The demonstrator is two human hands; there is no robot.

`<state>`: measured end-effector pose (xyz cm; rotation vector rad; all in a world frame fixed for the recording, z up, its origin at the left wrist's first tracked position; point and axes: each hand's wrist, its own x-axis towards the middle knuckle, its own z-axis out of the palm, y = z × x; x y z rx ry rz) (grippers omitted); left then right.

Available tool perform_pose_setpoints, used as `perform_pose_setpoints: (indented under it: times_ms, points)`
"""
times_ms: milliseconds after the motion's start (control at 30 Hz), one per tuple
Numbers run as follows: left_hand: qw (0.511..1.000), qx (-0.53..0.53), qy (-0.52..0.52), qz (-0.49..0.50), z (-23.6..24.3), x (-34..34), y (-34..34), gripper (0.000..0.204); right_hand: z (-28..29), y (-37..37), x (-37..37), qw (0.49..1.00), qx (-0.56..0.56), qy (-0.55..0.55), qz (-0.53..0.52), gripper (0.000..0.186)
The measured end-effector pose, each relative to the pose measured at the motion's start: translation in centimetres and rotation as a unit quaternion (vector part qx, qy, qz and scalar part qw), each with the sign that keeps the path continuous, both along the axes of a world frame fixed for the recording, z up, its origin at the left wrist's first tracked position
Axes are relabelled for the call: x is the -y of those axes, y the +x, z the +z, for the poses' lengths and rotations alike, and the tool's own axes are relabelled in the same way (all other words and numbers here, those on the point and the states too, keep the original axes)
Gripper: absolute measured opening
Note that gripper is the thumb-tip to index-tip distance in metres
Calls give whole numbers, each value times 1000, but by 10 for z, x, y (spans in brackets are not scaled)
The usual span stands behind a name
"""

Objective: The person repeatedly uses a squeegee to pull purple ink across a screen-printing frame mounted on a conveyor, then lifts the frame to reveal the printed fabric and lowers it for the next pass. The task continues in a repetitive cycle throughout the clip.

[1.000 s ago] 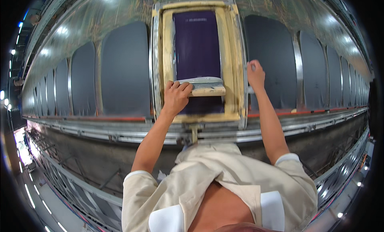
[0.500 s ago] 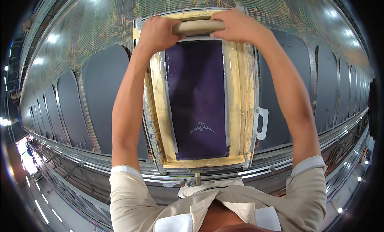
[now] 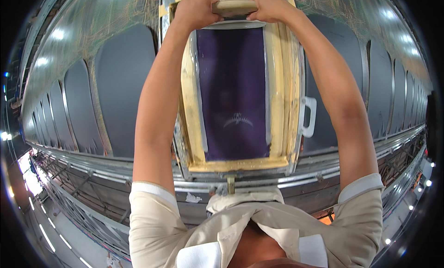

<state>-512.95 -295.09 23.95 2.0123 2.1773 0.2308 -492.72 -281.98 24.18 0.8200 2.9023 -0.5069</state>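
Note:
Both my arms stretch forward to a squeegee (image 3: 235,7) with a pale, thick bar-like grip, lying crosswise at the far end of a printing screen. My left hand (image 3: 195,11) is wrapped round its left end, my right hand (image 3: 272,8) round its right end. Below the squeegee the screen's dark purple mesh (image 3: 233,78) shows a small pale arched motif (image 3: 238,121) near its close end. Yellowish tape-like covering, wet and shiny in places, lines the screen frame (image 3: 283,106). The squeegee's lower edge is partly hidden by my fingers.
A white loop handle (image 3: 308,116) sticks out from the frame's right side. Dark grey fabric panels (image 3: 122,92) lie in a row along the long table on both sides. A metal rail (image 3: 111,171) runs along the near edge. A scrap of white material (image 3: 193,198) lies below it.
The whole scene sits higher in the picture, as the view has shifted. Both hands keep their hold on the squeegee, which stays at the screen's far end.

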Motion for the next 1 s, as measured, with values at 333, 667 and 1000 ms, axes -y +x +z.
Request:
perform_pose_setpoints:
  times_ms: [333, 667, 1000]
  points:
    - [995, 67, 57, -48, 5, 239, 128, 22, 7, 135, 242, 996, 15, -81, -23, 26]
    - [993, 98, 46, -43, 16, 304, 163, 16, 17, 174, 300, 997, 17, -74, 23, 21]
    - [995, 24, 88, -34, 19, 49, 21, 23, 22, 28, 40, 999, -28, 13, 14, 37]
